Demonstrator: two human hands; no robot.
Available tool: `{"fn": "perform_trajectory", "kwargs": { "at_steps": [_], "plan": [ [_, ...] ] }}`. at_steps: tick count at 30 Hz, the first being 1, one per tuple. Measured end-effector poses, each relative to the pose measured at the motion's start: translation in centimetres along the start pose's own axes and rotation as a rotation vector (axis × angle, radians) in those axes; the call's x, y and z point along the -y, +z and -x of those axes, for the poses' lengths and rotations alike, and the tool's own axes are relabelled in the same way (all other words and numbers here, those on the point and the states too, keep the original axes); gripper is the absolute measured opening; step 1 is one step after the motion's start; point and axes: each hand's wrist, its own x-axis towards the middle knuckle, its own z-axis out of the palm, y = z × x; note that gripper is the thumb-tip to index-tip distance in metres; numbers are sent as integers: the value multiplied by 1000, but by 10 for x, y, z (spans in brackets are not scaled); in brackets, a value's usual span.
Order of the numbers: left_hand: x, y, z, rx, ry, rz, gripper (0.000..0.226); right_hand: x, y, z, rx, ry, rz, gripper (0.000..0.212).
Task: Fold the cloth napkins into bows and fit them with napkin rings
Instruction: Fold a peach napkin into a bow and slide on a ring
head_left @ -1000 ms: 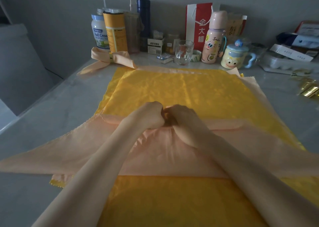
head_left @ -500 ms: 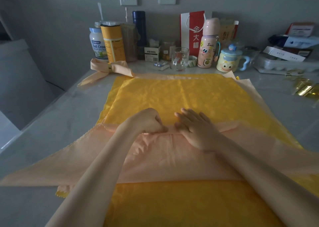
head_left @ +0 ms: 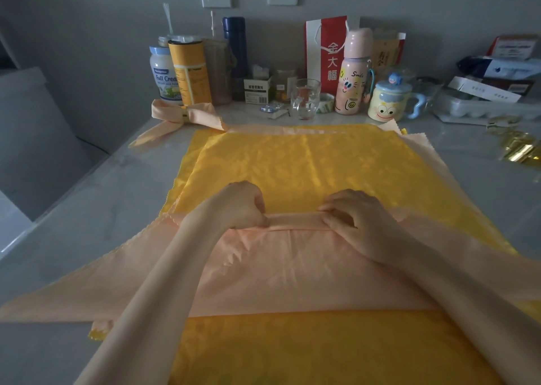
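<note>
Grey counter (head_left: 87, 209), yellow cloths (head_left: 292, 162); on them lies the peach napkin (head_left: 292, 267). My left hand (head_left: 238, 206) and right hand (head_left: 360, 220) both pinch its far fold (head_left: 292, 219). I should roll it evenly, keeping the band straight.

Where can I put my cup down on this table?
Bare tabletop lies left of the yellow cloth and peach napkin, this side of the finished bow. Some right, before the gold pieces. The back row by the mug is crowded.
</note>
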Motion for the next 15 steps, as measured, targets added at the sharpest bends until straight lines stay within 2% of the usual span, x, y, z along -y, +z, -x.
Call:
{"fn": "perform_trajectory", "kwargs": {
  "at_steps": [5,8,10,15],
  "plan": [
    [-2,2,2,-64,58,-60,15,2,-2,0,-107,-57,-22,8],
    [-5,-1,6,-29,57,-53,24,6,-4,4,-140,-53,-38,7],
    [-5,-3,7,-12,35,-27,31,9,-8,7,-130,-57,-55,14],
    [-5,-3,7,101,26,23,28,19,-20,17,-4,-73,-61,23]
  ]
}}
